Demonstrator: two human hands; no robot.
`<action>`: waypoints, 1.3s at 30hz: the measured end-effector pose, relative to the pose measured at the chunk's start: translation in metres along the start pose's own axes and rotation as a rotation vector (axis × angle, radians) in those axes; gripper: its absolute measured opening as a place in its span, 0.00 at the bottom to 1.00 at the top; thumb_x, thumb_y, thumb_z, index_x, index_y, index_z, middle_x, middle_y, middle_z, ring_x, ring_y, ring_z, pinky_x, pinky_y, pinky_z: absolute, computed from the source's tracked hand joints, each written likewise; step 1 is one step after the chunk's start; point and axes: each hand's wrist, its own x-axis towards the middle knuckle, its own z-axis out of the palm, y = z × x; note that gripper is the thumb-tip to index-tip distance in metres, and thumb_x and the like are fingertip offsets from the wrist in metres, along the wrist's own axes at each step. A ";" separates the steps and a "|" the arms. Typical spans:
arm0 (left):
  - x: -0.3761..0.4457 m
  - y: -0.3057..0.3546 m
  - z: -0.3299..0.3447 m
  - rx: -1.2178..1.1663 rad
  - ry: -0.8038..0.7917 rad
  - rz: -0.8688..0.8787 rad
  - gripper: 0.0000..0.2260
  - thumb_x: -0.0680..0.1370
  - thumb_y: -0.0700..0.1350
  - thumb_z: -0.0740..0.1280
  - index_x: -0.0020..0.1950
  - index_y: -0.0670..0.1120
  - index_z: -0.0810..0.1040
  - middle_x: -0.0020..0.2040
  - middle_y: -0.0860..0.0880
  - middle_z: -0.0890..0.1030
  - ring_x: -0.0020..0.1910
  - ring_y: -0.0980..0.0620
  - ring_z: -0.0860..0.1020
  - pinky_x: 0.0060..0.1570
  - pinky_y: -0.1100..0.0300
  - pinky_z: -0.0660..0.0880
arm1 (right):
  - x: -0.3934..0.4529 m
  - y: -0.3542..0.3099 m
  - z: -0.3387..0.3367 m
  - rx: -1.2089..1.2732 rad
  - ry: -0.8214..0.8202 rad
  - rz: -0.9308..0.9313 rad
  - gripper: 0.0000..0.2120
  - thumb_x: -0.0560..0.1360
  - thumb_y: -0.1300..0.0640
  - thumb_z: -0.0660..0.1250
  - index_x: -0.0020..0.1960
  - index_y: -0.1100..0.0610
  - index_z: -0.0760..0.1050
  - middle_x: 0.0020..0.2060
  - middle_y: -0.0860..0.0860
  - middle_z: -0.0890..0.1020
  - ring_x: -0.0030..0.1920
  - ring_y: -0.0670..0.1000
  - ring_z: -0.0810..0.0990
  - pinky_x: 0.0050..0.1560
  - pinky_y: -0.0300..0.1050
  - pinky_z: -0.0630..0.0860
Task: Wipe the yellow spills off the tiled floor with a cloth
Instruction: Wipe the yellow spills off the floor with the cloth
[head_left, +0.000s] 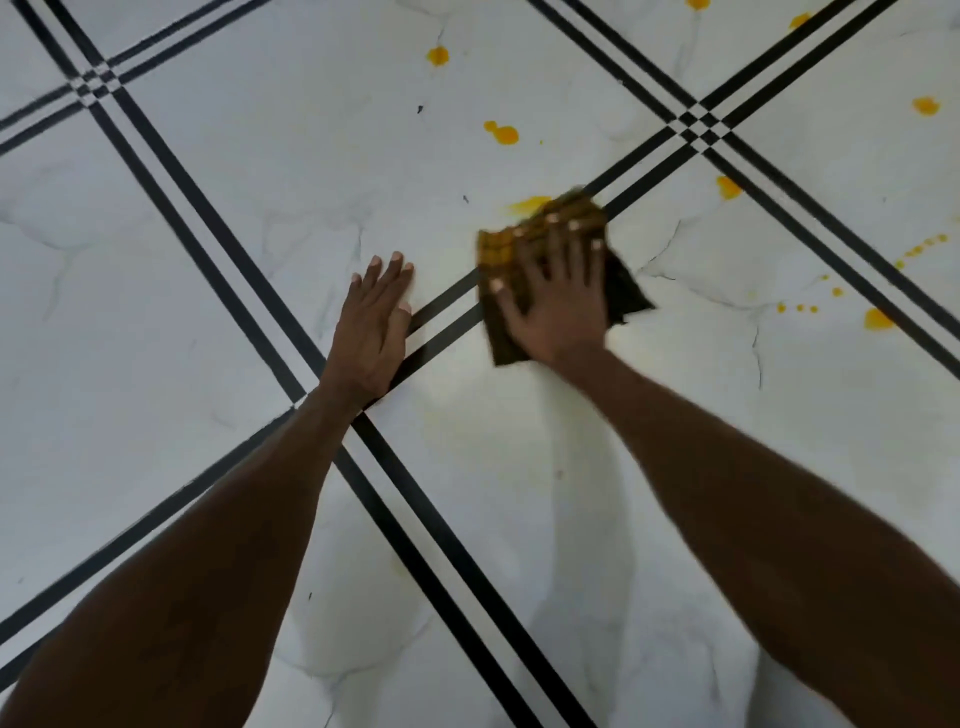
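My right hand (556, 296) lies flat with spread fingers on a dark brown and yellow checked cloth (498, 254), pressing it to the white tiled floor (234, 234). A yellow smear (527, 204) shows just beyond the cloth's far edge. My left hand (371, 322) rests palm down on the floor to the left of the cloth, holding nothing. Yellow spills dot the tiles farther off: one drop (438, 55) at the top, a double drop (503, 133) below it, and a blot (878, 319) at the right.
Black double lines (171, 171) cross the floor diagonally and meet at a junction (698, 124). More yellow drops lie at the right: one (728, 187) near the junction, one (925, 106) farther out, and a trail of small dots (919, 249). Faint yellowish streaks (467, 415) mark the tile near my arms.
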 end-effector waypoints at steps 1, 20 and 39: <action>0.001 0.002 -0.001 0.012 0.005 0.000 0.27 0.86 0.51 0.47 0.82 0.42 0.63 0.84 0.46 0.61 0.85 0.46 0.54 0.84 0.47 0.48 | -0.017 -0.030 0.002 0.019 -0.021 -0.118 0.31 0.84 0.35 0.51 0.82 0.48 0.63 0.82 0.59 0.63 0.83 0.64 0.59 0.82 0.69 0.51; 0.046 0.120 0.098 0.140 -0.115 0.345 0.25 0.86 0.50 0.51 0.83 0.44 0.62 0.84 0.44 0.60 0.85 0.45 0.52 0.83 0.41 0.51 | -0.137 0.134 -0.044 -0.056 -0.102 -0.294 0.31 0.84 0.35 0.53 0.84 0.45 0.57 0.85 0.50 0.55 0.86 0.55 0.50 0.84 0.63 0.47; 0.107 0.179 0.155 0.349 -0.111 0.294 0.27 0.87 0.50 0.51 0.86 0.45 0.51 0.86 0.47 0.51 0.86 0.48 0.47 0.84 0.44 0.50 | 0.025 0.324 -0.059 -0.089 0.047 -0.006 0.28 0.86 0.42 0.49 0.83 0.50 0.62 0.83 0.53 0.64 0.84 0.58 0.60 0.81 0.65 0.59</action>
